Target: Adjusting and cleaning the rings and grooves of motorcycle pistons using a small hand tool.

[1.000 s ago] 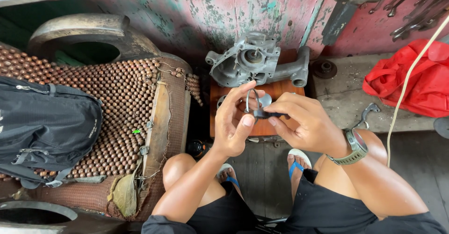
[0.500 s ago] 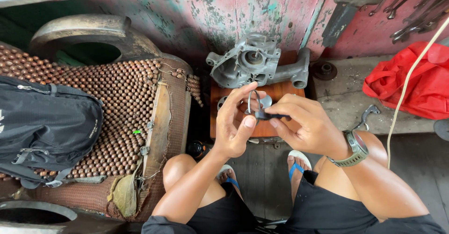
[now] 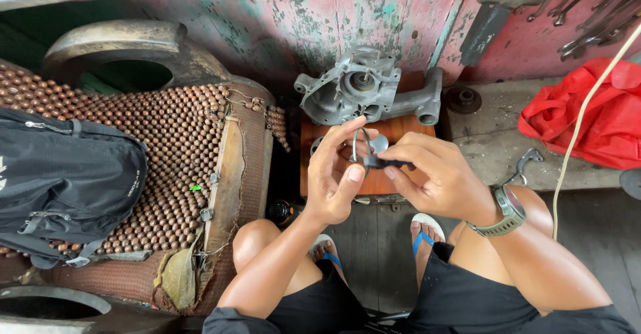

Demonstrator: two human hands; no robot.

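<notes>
My left hand [image 3: 336, 177] pinches a thin metal ring [image 3: 360, 142] between thumb and fingers, held up over a small wooden stand [image 3: 394, 128]. My right hand [image 3: 437, 177], with a watch on its wrist, grips a small dark tool [image 3: 386, 164] whose tip meets the ring. Just beyond, on the stand, lies a grey cast-metal housing [image 3: 364, 92] with a round bore and a side pipe. A flat round metal piece sits on the stand under my hands, mostly hidden.
A black backpack [image 3: 63, 180] rests on a beaded seat cover [image 3: 180, 154] at left. A red cloth bag [image 3: 587, 117] and a pale cord [image 3: 581, 120] are at right, wrenches hang on the pink wall, and a small metal disc [image 3: 463, 98] lies on the ledge.
My hands stayed over the stand; the fingers of my left hand shifted slightly on the ring while the tool in my right hand kept against it.
</notes>
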